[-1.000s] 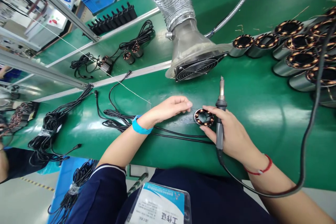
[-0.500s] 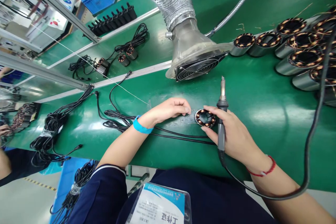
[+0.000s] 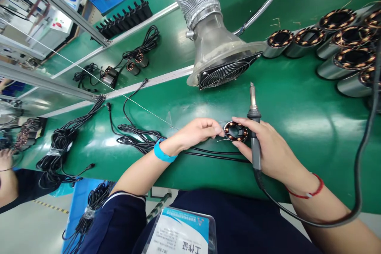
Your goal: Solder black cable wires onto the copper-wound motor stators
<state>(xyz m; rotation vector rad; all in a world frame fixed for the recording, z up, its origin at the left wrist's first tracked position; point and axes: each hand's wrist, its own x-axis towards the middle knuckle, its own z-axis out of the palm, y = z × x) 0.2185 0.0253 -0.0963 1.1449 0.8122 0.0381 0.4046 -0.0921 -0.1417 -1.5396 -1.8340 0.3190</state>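
My right hand (image 3: 270, 154) holds a small motor stator (image 3: 236, 131) with copper windings between thumb and forefinger. The same hand carries a soldering iron (image 3: 255, 139), its tip pointing up and away from the stator. My left hand (image 3: 204, 131) is closed in a pinch at the stator's left edge; what lies between its fingertips is too small to make out. Short thin wires stick out leftward from the stator, above and below those fingertips. A thin pale line (image 3: 143, 107) comes from the upper left towards my left wrist.
A fume extractor hood (image 3: 226, 61) hangs just beyond my hands. Larger stators (image 3: 345, 63) stand at the right. Black cables (image 3: 137, 139) lie left and pass under my left wrist. The iron's cord (image 3: 357, 158) loops on the right. Another person's hand (image 3: 6, 160) is at far left.
My left hand has moved slightly right, its fingertips now up against the stator's edge. The stator and soldering iron have shifted a little to the right in view.
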